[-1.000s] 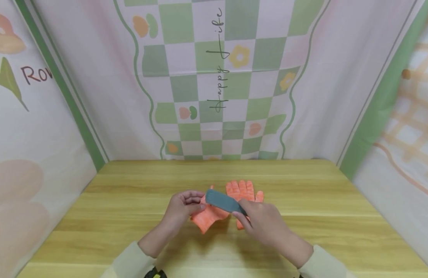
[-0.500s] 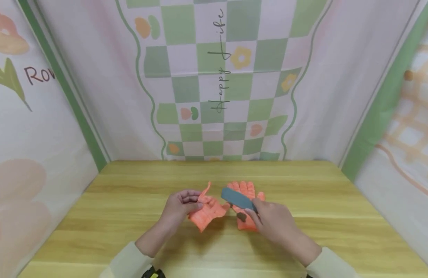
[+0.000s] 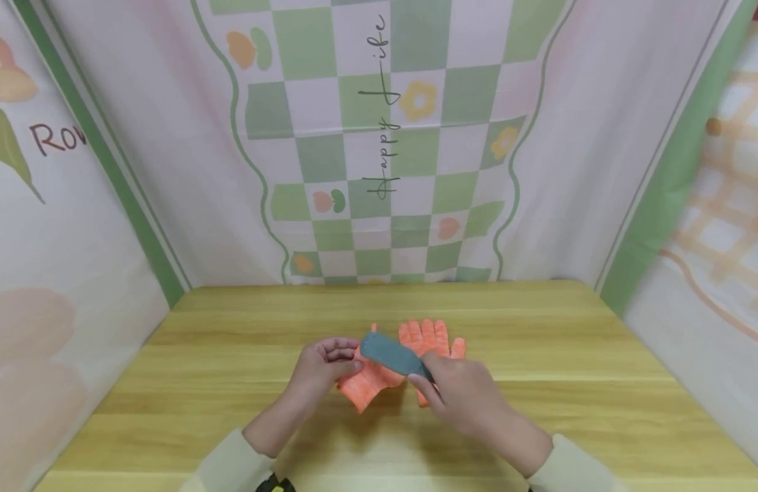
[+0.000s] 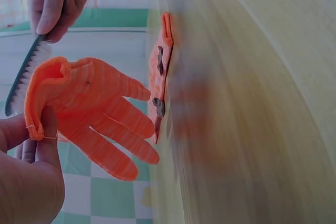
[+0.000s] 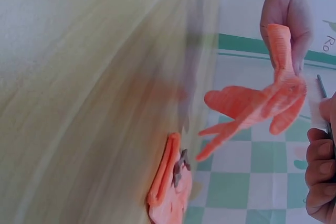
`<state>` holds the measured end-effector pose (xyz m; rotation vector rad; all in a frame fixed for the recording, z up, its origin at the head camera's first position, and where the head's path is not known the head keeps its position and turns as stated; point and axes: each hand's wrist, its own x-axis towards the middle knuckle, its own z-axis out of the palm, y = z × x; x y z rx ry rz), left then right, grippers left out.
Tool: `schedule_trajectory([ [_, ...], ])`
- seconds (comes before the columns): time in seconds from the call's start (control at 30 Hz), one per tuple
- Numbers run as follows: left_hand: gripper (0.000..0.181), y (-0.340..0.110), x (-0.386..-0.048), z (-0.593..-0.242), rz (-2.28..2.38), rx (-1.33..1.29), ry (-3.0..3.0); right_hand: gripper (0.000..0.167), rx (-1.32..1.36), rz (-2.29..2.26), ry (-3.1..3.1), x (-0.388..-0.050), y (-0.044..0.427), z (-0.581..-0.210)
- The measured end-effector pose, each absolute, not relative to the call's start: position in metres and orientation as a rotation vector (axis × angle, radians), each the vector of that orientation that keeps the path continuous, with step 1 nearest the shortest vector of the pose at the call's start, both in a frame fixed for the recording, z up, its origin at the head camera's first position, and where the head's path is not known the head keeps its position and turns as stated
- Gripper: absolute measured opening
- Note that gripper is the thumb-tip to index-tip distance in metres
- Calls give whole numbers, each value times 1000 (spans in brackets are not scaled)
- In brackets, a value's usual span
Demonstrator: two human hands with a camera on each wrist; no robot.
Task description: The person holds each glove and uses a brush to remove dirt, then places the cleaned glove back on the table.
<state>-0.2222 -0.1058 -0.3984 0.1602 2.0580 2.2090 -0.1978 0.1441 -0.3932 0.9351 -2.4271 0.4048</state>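
Observation:
My left hand [image 3: 317, 372] pinches the cuff of an orange knit glove [image 3: 368, 391], which hangs above the table with its fingers spread in the left wrist view. My right hand [image 3: 467, 393] grips the handle of a blue-grey brush [image 3: 387, 353]. Its pale bristles [image 4: 34, 66] face the held glove; whether they touch it I cannot tell. A second orange glove [image 3: 423, 333] lies flat on the table to the right, partly covered by the right hand and brush in the head view. Dark brown patches [image 4: 159, 107] sit on that lying glove.
The wooden table [image 3: 243, 321] stretches around both hands. A printed curtain with green checks [image 3: 379, 232] rises behind its far edge, and further printed cloths [image 3: 65, 239] hang at both sides.
Half a second ago the brush was farther right, over the lying glove. Now it is back left above the held glove, which has tilted a little. The left hand keeps its hold.

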Motion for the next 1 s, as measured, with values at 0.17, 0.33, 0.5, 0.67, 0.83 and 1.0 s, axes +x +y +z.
schedule_trajectory([
  [0.17,29,-105,-221,-397,2213,155,2072,27,921,373,-2420,-199,144,-398],
  [0.33,30,-105,-220,-397,2204,133,2106,26,931,381,-2417,-201,146,-400],
  [0.5,30,-104,-221,-398,2214,131,2091,25,926,406,-2422,-204,151,-406],
  [0.67,31,-104,-221,-396,2215,132,2068,29,820,323,-2531,-205,161,-409],
  [0.83,31,-105,-221,-396,2204,142,2107,24,754,265,-2574,-205,167,-405],
  [1.0,31,-105,-223,-398,2197,156,2100,25,829,375,-2497,-203,159,-397],
])
